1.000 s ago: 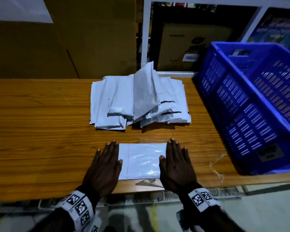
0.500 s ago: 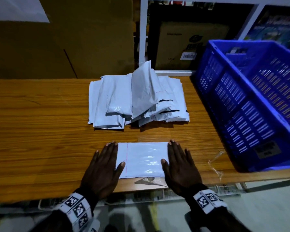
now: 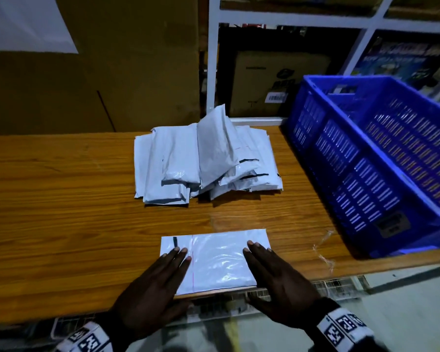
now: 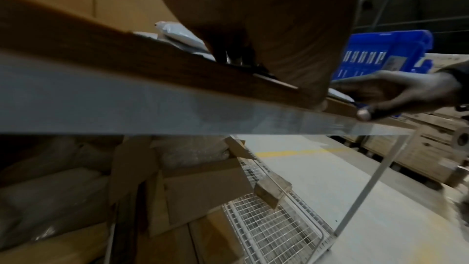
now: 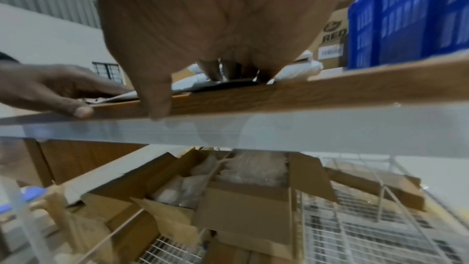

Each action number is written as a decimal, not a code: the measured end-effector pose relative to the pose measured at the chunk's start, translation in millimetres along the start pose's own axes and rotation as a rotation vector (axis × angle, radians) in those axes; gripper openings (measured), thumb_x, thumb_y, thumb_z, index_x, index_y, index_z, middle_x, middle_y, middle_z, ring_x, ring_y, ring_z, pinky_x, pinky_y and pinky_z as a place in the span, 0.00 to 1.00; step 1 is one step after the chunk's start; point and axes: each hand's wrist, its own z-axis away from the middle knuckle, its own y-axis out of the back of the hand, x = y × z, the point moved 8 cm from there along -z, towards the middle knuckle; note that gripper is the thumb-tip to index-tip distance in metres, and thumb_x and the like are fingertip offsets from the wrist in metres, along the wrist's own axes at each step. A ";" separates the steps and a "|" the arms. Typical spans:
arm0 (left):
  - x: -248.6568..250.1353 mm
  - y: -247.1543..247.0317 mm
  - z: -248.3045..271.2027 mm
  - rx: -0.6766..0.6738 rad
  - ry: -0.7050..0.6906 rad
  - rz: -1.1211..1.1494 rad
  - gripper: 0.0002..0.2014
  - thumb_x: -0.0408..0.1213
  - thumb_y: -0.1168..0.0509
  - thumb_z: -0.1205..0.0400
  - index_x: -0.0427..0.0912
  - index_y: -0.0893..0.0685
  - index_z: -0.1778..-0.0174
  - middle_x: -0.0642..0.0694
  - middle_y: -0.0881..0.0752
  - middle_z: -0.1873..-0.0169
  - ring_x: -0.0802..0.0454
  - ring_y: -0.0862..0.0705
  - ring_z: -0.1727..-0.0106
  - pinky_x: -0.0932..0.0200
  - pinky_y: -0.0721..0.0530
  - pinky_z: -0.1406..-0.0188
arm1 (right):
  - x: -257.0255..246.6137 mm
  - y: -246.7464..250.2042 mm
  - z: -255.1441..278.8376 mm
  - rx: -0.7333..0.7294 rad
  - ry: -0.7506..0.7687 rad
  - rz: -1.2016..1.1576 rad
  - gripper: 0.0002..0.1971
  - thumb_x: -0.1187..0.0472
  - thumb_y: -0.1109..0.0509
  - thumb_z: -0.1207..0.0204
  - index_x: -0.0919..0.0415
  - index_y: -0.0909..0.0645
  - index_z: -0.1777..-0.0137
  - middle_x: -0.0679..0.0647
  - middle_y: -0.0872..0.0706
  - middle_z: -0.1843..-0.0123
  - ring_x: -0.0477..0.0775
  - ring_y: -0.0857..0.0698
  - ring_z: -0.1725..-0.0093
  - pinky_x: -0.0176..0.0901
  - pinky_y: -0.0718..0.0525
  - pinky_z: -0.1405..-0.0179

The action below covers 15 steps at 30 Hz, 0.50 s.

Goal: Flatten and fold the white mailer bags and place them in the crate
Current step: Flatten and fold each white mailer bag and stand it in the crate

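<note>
Lying flat at the near edge of the wood-grain tabletop (image 3: 61,199), a white rectangular plastic mailer bag (image 3: 221,260) shows a thin red line running across it near its left end and a short black mark at its upper left corner. The left hand (image 3: 150,298) rests on the bag's left end with fingers straight and close together, their tips just over the red line; its palm hangs past the table edge. The right hand (image 3: 280,285) lies the same way on the bag's right end, fingers extended and flat, thumb down at the table's front edge. Both hands are flat and grip nothing.

Behind the bag, well apart from it toward the back of the table, sits a loose heap of white and grey mailer bags (image 3: 203,163), some folded, one tented upward. To the right stands a blue slotted plastic crate (image 3: 361,168), its base reaching the front edge of the table; what lies inside cannot be made out. A scrap of clear film (image 3: 323,247) lies on the wood between the flat bag and the crate.

From the wrist views, cardboard boxes (image 5: 243,204) and a white wire rack (image 4: 274,226) show below the tabletop.
</note>
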 end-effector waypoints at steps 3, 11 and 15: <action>0.5 4.1 -1.0 0.026 -0.093 -0.029 0.32 0.59 0.50 0.13 0.35 0.22 0.27 0.37 0.24 0.26 0.40 0.26 0.25 0.49 0.31 0.30 | -3.4 6.9 -0.4 0.019 0.019 0.083 0.41 0.48 0.24 0.30 0.60 0.33 0.19 0.58 0.28 0.20 0.56 0.26 0.23 0.45 0.27 0.26; -6.0 33.8 -0.1 0.235 -0.280 0.109 0.24 0.47 0.49 0.10 0.43 0.08 0.48 0.45 0.10 0.46 0.49 0.12 0.41 0.58 0.16 0.44 | -25.5 26.9 -1.7 0.087 -0.013 0.021 0.17 0.57 0.38 0.24 0.54 0.15 0.38 0.51 0.10 0.42 0.53 0.10 0.47 0.46 0.10 0.62; -25.0 37.0 -6.4 0.095 -0.266 0.201 0.18 0.45 0.47 0.13 0.46 0.12 0.43 0.48 0.09 0.48 0.51 0.11 0.47 0.59 0.11 0.57 | -28.6 46.0 -8.1 0.105 -0.071 0.055 0.19 0.61 0.39 0.31 0.52 0.14 0.43 0.49 0.08 0.53 0.52 0.09 0.58 0.44 0.13 0.70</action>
